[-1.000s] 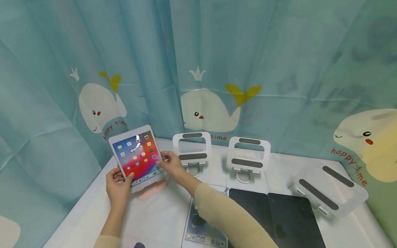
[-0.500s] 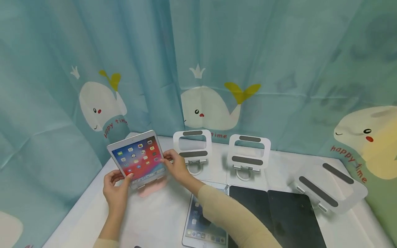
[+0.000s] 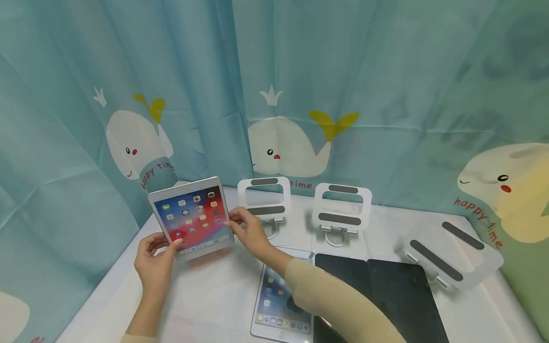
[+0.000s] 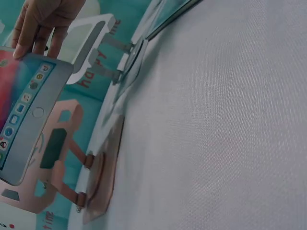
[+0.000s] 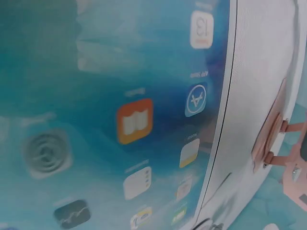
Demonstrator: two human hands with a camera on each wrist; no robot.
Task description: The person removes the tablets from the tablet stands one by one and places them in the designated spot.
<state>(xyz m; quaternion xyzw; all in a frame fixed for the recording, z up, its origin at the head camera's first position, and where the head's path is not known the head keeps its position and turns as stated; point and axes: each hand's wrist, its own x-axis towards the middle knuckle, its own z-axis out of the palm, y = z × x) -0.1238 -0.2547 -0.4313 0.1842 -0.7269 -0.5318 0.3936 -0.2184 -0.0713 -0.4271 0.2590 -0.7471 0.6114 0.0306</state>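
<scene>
Both hands hold a white-framed tablet point(image 3: 194, 216) upright at the table's left side, its lit screen showing app icons. My left hand point(image 3: 155, 264) grips the lower left corner with the thumb on the front. At the right edge my right hand point(image 3: 252, 233) pinches it between thumb and fingers. Behind the tablet is a pink folding stand point(image 4: 103, 175), mostly hidden in the head view; in the left wrist view its base rests on the table. Whether the tablet touches the stand, I cannot tell. The right hand point(image 4: 45, 19) also shows in the left wrist view.
Two white stands point(image 3: 267, 209) point(image 3: 343, 219) are at the back, and another white stand point(image 3: 454, 257) is at the right. A second tablet point(image 3: 280, 305) lies face up under the right forearm, beside black panels point(image 3: 403, 295). A patterned curtain point(image 3: 386, 71) hangs behind.
The tablet has tilted back, then come slightly forward and right, covering more of the pink stand. Both hands have moved with it and keep their grip.
</scene>
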